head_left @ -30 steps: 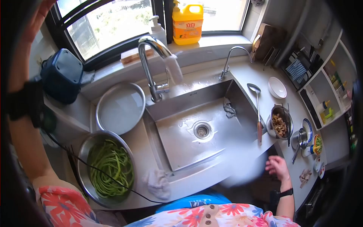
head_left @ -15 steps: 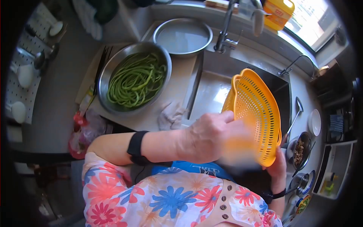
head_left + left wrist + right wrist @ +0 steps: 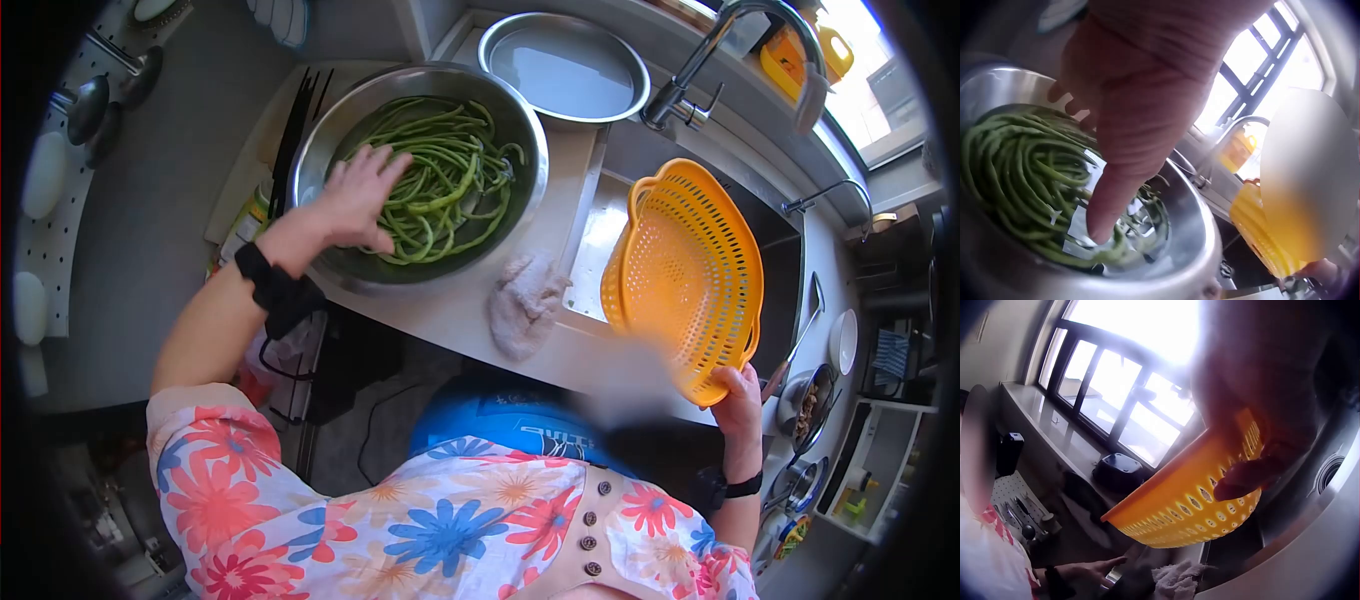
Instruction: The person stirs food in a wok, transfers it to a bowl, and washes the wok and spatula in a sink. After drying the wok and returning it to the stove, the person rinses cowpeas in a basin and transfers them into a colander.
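Note:
Long green beans (image 3: 450, 200) lie coiled in water in a large steel bowl (image 3: 335, 130). My left hand (image 3: 362, 198) is at the bowl's near left side, fingers spread over the beans. In the left wrist view its thumb (image 3: 1107, 209) reaches down to the water surface among the beans. On the other side, my right hand (image 3: 738, 400) grips the lower rim of a yellow perforated colander (image 3: 690, 270), holding it tilted over the sink. The right wrist view has a fingertip (image 3: 1235, 484) pressed on the colander's outer holes. Nothing lies inside the colander.
A round steel basin (image 3: 565, 70) of water stands behind the bowl, beside the faucet (image 3: 690, 75). A crumpled cloth (image 3: 527, 305) lies at the counter's front edge. Right of the sink are a spatula (image 3: 800, 335), a white bowl (image 3: 843, 340) and a pot (image 3: 805, 405) of food.
The left hand has moved left from beside the colander to the bean bowl. The colander stays in the right hand, having come up into view since the first frame. The head view has turned left.

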Tool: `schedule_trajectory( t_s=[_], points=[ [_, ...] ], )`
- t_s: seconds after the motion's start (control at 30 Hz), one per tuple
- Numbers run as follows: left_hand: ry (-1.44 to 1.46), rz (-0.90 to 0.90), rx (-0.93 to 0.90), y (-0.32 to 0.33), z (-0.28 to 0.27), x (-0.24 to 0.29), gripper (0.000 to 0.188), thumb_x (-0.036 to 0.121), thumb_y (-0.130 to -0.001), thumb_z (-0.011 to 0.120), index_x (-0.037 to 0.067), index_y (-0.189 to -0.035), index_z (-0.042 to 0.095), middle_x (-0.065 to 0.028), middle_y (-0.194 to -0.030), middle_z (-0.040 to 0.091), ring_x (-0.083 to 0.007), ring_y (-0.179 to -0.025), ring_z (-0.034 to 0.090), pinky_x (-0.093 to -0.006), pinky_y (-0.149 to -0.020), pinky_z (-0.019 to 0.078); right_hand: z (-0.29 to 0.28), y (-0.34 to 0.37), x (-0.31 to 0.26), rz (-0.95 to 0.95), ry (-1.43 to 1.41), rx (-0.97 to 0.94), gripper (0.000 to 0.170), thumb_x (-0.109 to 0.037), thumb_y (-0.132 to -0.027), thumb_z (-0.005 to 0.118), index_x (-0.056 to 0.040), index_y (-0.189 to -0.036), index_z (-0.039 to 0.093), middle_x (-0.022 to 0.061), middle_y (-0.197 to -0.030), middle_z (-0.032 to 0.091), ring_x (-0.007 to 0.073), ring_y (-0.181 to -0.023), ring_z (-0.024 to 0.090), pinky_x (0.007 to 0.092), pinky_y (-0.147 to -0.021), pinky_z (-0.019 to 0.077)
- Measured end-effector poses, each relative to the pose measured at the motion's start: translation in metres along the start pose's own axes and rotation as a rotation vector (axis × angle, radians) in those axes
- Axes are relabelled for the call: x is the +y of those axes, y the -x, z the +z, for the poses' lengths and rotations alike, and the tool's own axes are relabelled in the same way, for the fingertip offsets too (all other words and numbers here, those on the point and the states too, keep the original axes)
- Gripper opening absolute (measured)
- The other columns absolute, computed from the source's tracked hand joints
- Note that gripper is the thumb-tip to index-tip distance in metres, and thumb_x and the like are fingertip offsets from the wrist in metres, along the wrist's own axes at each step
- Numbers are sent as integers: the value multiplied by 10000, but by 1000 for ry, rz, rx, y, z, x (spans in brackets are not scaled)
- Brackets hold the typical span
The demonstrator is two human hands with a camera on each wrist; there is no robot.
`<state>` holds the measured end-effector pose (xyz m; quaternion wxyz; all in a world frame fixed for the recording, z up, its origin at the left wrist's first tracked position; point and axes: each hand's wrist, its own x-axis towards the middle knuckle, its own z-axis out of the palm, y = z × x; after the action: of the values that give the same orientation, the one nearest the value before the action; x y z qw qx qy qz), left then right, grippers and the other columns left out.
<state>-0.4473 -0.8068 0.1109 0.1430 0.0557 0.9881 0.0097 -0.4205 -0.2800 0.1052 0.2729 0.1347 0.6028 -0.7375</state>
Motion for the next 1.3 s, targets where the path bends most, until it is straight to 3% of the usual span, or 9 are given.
schedule_trajectory(
  t_s=[0.17, 0.2, 0.37, 0.57, 0.73, 0.8, 0.9, 1.0, 1.3],
  points=[
    [272, -244, -4, -57, 27, -72, 1182, 492, -537, 743, -57, -1349, 83, -306, -1332, 247, -422, -1249, 250, -437, -1023, 262, 31, -6, 7, -20, 10, 105, 331, 37, -713, 492, 60, -1042, 502, 140, -967, 615, 216, -822, 624, 305, -730, 511],
    [310, -267, -30, -63, 27, -72, 1218, 525, -540, 722, -119, -1325, 50, -333, -1271, 315, -418, -1207, 320, -402, -1009, 294, 36, -6, 8, -21, 10, 109, 331, 37, -713, 492, 60, -1042, 502, 140, -967, 615, 216, -822, 624, 305, -730, 511],
    [172, -308, -66, -82, 42, -44, 1164, 424, -527, 745, -128, -1314, 88, -323, -1133, 454, -401, -1053, 475, -371, -921, 386, 50, -2, 14, -48, 2, 193, 349, 43, -711, 487, 56, -1060, 498, 137, -989, 612, 208, -826, 623, 293, -730, 507],
    [198, -319, -30, -89, 53, -19, 776, 201, -583, 718, -95, -1176, 314, -266, -920, 574, -389, -898, 563, -407, -787, 462, 50, -2, 19, -72, -9, 186, 355, 41, -713, 497, 53, -1068, 492, 137, -988, 613, 204, -825, 624, 290, -732, 505],
    [205, -294, -45, -83, 45, -8, 643, 144, -590, 685, -99, -1109, 393, -270, -924, 575, -385, -910, 566, -413, -786, 460, 46, -1, 15, -89, -1, 188, 355, 47, -716, 494, 51, -1071, 485, 132, -986, 615, 207, -822, 626, 291, -732, 505],
    [133, -355, -123, -86, 41, -4, 452, 148, -617, 664, -67, -1001, 561, -221, -998, 593, -345, -946, 578, -383, -817, 468, 45, -2, 12, -92, -1, 185, 356, 49, -715, 491, 49, -1071, 483, 128, -981, 616, 210, -823, 626, 291, -739, 504],
    [137, -410, -149, -79, 13, 7, 290, 130, -612, 652, -35, -849, 636, -226, -959, 605, -334, -923, 592, -378, -798, 479, 42, -3, 8, -143, 18, 231, 351, 43, -716, 480, 52, -1067, 476, 133, -943, 618, 212, -760, 636, 288, -652, 531],
    [98, -393, -57, -74, -4, 0, 274, 138, -616, 638, -13, -844, 639, -227, -914, 612, -339, -897, 599, -389, -777, 482, 43, -5, -2, -150, 150, 232, 336, 8, -714, 466, 62, -1045, 467, 133, -834, 608, 186, -555, 618, 262, -390, 510],
    [-107, -206, 426, -40, -83, 6, 220, 105, -655, 591, 27, -855, 546, -179, -835, 607, -357, -834, 583, -431, -724, 469, 40, -27, -20, -136, 277, 147, 333, -38, -726, 489, 57, -1043, 460, 106, -792, 599, 159, -540, 604, 239, -376, 494]
  ],
)
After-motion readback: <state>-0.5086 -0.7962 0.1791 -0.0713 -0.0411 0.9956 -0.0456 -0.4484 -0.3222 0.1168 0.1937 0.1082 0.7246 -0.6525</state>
